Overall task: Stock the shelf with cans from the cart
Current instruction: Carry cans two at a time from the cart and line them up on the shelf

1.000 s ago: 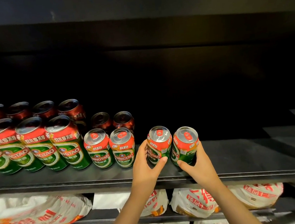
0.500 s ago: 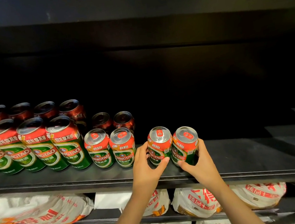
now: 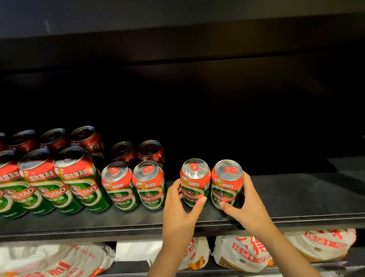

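Note:
Two short red-and-green beer cans stand side by side near the front of the dark shelf (image 3: pixel 297 198). My left hand (image 3: pixel 180 209) grips the left can (image 3: pixel 195 180), thumb across its front. My right hand (image 3: pixel 244 204) grips the right can (image 3: pixel 226 181), fingers curled round its right side. Both cans are upright on the shelf board. To their left stand two more short cans (image 3: pixel 134 184), with a small gap between the pairs. No cart is in view.
Several tall green-and-red cans (image 3: pixel 45 183) fill the shelf's left part, with darker cans behind them. The shelf's right part is bare black board. White bags with red print (image 3: pixel 246 251) lie on the lower shelf under my arms.
Both hands and the two cans have stayed almost in place on the shelf; the cans sit slightly closer to the short pair on the left.

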Motion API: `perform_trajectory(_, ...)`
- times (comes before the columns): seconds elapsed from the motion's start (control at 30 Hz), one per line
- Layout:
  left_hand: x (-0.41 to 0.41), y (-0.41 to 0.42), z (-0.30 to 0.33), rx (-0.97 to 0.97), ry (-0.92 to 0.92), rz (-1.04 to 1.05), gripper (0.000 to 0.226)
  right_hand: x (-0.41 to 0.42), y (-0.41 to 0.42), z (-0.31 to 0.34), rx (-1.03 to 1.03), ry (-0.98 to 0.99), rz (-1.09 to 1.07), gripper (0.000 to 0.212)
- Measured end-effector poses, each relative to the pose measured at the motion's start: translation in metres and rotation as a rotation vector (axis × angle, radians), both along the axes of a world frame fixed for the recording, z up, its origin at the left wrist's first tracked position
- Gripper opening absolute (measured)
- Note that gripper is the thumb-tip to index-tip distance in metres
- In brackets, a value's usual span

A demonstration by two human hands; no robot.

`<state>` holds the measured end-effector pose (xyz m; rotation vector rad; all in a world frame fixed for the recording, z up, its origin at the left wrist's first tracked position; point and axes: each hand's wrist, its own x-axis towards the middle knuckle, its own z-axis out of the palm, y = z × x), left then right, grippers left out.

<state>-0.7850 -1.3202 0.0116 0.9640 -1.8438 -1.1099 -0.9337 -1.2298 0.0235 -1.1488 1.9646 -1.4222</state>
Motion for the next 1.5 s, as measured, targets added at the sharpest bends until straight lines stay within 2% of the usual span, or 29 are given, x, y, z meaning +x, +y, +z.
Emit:
perform_trajectory(0.1, -0.001, 0.001, 0.002, -0.057, -0.011, 0.003, 0.068, 0.002, 0.000, 0.000, -0.002, -0.032, 0.006, 0.082)
perform_trajectory(0.33, -0.001, 0.002, 0.000, -0.111, -0.061, 0.023, 0.058, -0.003, -0.001, -0.005, -0.020, -0.035, -0.026, 0.080)
perform_trajectory(0.53, 0.000, 0.003, 0.000, -0.073, -0.088, -0.003, 0.060, -0.005, 0.000, -0.004, 0.010, -0.001, -0.006, 0.076)
perform_trajectory(0.77, -0.003, 0.007, 0.001, -0.148, -0.042, 0.061, 0.055, -0.001, 0.002, 0.000, -0.018, -0.001, -0.015, 0.069)
perform_trajectory(0.87, -0.006, 0.013, -0.003, -0.165, -0.041, 0.153, 0.061, 0.000, 0.001, 0.000, -0.023, 0.010, -0.028, 0.068)
perform_trajectory(1.03, -0.017, 0.028, -0.001, -0.099, 0.049, 0.294, 0.060, 0.000, -0.002, 0.000, -0.027, -0.007, -0.013, 0.067)
perform_trajectory(1.17, -0.019, 0.029, -0.001, -0.066, 0.085, 0.315, 0.056, 0.000, -0.004, 0.000, -0.029, -0.026, -0.007, 0.068)
perform_trajectory(1.5, -0.033, 0.016, 0.004, 0.063, -0.015, 0.422, 0.065, 0.004, -0.022, 0.010, -0.049, -0.067, 0.022, 0.056)
